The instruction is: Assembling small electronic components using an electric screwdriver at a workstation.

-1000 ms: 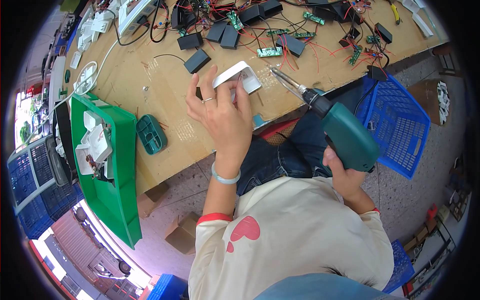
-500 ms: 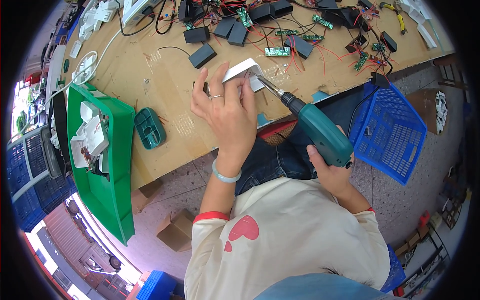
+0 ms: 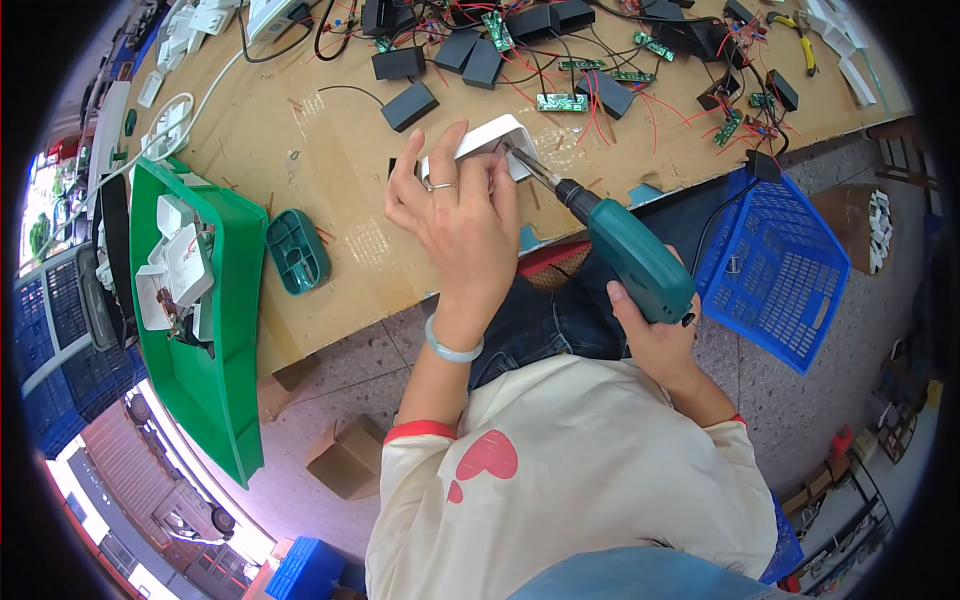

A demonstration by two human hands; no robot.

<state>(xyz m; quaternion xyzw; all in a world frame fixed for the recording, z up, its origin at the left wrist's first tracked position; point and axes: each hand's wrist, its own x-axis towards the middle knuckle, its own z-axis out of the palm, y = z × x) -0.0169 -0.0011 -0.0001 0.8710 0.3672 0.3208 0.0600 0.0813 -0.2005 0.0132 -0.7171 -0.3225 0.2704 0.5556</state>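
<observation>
My left hand steadies a white plastic housing on the cardboard-covered table, fingers bent over its open side. Thumb and forefinger pinch close together inside the housing; whether something small is between them I cannot make out. In my right hand is a green power screwdriver with a black collar and metal shaft. Its tip points into the housing, beside my left fingertips. My palm hides part of the screwdriver's grip. Left of my left hand lies a small dark green compartment box.
Black cases, green circuit boards and red and black wires spread across the far side. A green bin with white housings stands at the left; a blue basket at the right. Yellow-handled pliers lie far right.
The view has shifted slightly. The screwdriver has moved a little left and up relative to my body, its tip still in the housing. Both hands keep their hold.
</observation>
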